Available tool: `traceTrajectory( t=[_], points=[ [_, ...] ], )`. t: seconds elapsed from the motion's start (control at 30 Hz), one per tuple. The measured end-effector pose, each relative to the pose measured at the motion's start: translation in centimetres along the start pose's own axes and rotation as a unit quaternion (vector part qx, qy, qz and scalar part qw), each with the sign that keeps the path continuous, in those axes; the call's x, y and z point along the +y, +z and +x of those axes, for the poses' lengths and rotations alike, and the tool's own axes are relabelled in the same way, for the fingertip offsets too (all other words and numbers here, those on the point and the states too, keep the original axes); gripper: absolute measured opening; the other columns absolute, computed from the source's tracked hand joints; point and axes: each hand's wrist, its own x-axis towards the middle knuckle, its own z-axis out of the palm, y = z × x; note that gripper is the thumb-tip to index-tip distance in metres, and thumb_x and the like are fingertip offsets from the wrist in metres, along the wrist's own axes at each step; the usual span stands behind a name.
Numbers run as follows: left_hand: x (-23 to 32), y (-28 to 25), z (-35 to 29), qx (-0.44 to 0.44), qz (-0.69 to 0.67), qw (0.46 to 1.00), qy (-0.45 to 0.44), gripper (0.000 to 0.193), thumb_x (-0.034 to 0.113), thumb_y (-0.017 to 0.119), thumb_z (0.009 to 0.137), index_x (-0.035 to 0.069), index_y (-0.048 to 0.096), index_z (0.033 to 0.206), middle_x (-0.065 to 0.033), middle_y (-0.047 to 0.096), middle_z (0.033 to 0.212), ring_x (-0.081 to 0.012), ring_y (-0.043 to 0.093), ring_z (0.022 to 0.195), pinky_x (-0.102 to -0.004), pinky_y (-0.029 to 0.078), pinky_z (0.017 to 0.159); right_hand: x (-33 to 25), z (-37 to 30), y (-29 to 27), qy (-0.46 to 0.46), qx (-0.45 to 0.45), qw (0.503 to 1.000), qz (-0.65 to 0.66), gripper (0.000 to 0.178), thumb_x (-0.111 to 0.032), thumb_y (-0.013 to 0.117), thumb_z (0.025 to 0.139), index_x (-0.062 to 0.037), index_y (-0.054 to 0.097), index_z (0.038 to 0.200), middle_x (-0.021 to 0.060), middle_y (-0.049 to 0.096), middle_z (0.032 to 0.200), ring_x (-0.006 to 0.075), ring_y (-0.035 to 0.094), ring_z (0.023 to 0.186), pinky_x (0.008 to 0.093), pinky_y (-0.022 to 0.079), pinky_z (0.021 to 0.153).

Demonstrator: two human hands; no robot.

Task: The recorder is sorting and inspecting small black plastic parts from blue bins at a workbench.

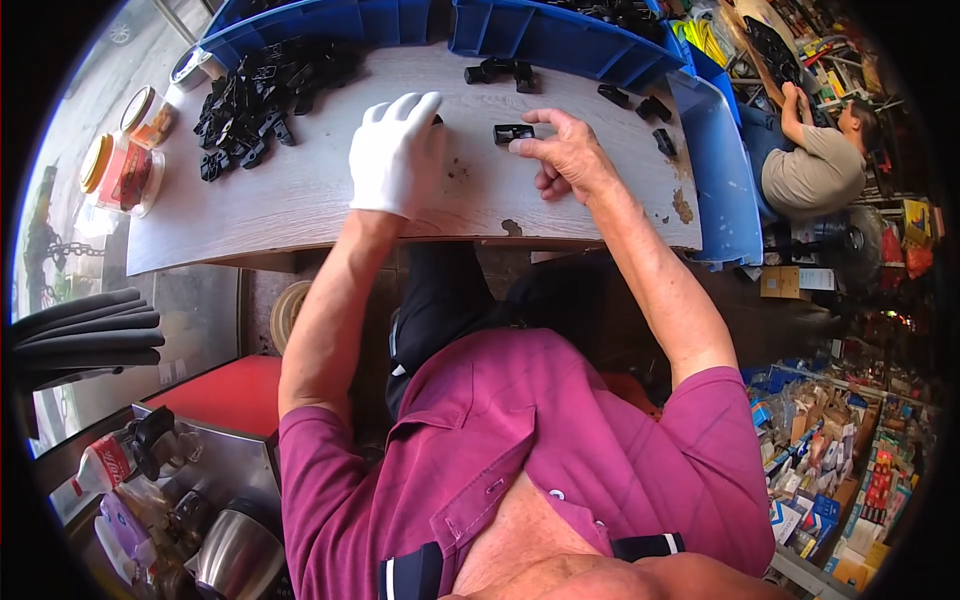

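Observation:
My left hand (393, 158), in a white glove, is over the middle of the table with its back turned up and fingers bent. A small black bit (437, 120) peeks out at its right side; the rest of that piece is hidden by the hand. To the right, my bare right hand (572, 155) has thumb and index finger on either side of the right end of a black plastic part (508, 131). Its other fingers curl toward the palm. Left of the glove lies a heap of black plastic parts (245, 110).
Blue bins (560, 48) line the far edge; another blue bin (722, 165) hangs at the right end. Loose black parts (500, 72) lie ahead, with several more at right. Lidded jars (130, 165) stand at left. Another person (815, 170) sits beyond the right side.

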Motion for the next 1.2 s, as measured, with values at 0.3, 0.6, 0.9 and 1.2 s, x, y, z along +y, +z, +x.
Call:
traceTrajectory(
  t=[0.3,0.6,0.9,1.2],
  points=[
    [-0.8,1.8,-0.6,-0.123,-0.047,0.991,0.001,0.021,0.010,0.066,0.089,0.010,0.069,0.109,-0.0124,0.074,0.100,-0.0372,0.068,0.093,-0.0454,0.055,0.082,-1.1,0.7,1.3,0.032,0.004,0.997,-0.067,0.039,-0.013,0.078,0.087,-0.0073,0.065,0.123,0.0012,0.060,0.067,0.0092,0.055,0.044,0.0253,0.043,0.034],
    [2.1,4.9,1.5,-0.166,-0.175,0.963,0.120,0.030,0.012,0.063,0.086,0.014,0.076,0.114,-0.0103,0.075,0.103,-0.0355,0.070,0.097,-0.0436,0.056,0.089,0.1,0.9,1.7,0.004,0.039,0.997,-0.073,0.032,-0.007,0.068,0.089,-0.0071,0.069,0.121,0.0047,0.064,0.071,0.0118,0.056,0.046,0.0285,0.045,0.037],
    [2.8,4.3,0.2,-0.193,-0.097,0.968,0.126,0.036,0.016,0.067,0.086,0.010,0.069,0.122,-0.0106,0.070,0.123,-0.0322,0.067,0.113,-0.0452,0.052,0.095,-0.1,0.6,1.1,0.015,0.011,0.996,-0.082,0.031,-0.007,0.065,0.088,-0.0059,0.069,0.119,0.0086,0.069,0.078,0.0144,0.062,0.051,0.0305,0.051,0.043],
    [3.0,3.4,-0.5,-0.131,-0.067,0.986,0.080,0.030,0.016,0.068,0.083,0.013,0.070,0.113,-0.0094,0.071,0.111,-0.0335,0.067,0.105,-0.0451,0.055,0.088,-0.1,0.3,1.4,0.006,0.021,0.997,-0.077,0.036,-0.013,0.073,0.087,-0.0039,0.067,0.121,0.0044,0.064,0.071,0.0104,0.055,0.046,0.0275,0.046,0.039]
  ],
)
